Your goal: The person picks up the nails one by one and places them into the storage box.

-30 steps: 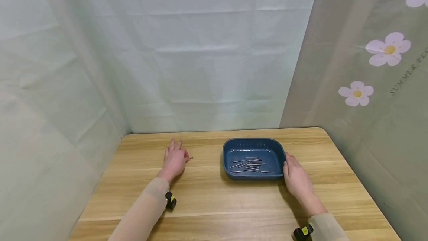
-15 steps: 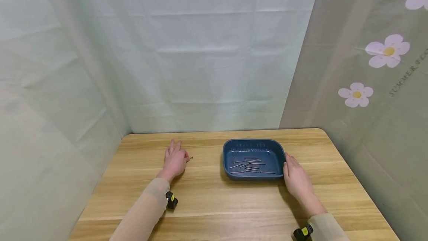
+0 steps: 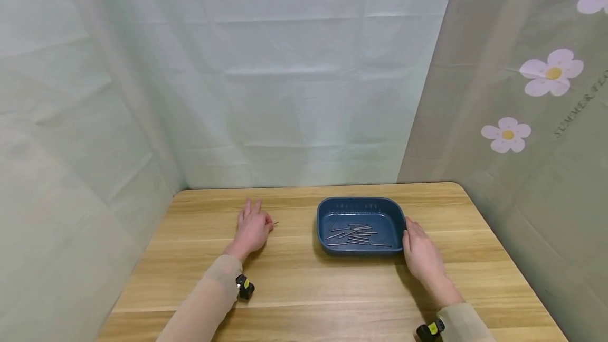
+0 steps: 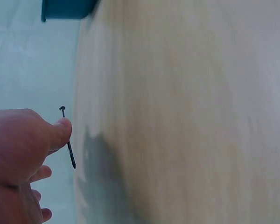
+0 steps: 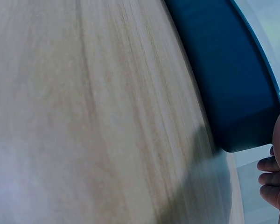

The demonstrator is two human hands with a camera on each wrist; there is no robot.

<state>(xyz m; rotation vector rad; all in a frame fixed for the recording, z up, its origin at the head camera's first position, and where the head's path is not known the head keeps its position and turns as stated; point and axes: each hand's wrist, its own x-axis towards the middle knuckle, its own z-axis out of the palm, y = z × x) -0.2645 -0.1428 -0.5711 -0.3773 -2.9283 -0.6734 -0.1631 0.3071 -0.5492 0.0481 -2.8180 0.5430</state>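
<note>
My left hand (image 3: 253,231) pinches a nail (image 4: 70,151) between thumb and forefinger, a little above the left part of the table. The left wrist view shows the nail's flat head on one side of the fingers and its point on the other; the remaining fingers are spread. To the right stands a dark blue rectangular tray (image 3: 366,252), with several more nails (image 3: 359,234) lying loosely on its floor. My right hand (image 3: 423,252) rests against the tray's right wall, its fingers stretched along the outside. In the right wrist view the thumb side is at the tray's rim.
The tray stands on a wood-grain table (image 3: 304,294), with a stretch of tabletop between it and my left hand. A pale cloth (image 3: 294,94) hangs behind the table's far edge, and flower-printed cloth (image 3: 546,173) closes off the right side.
My left hand has shifted slightly to the right and turned a little, with the nail in its fingers. The right hand and the tray have stayed in place.
</note>
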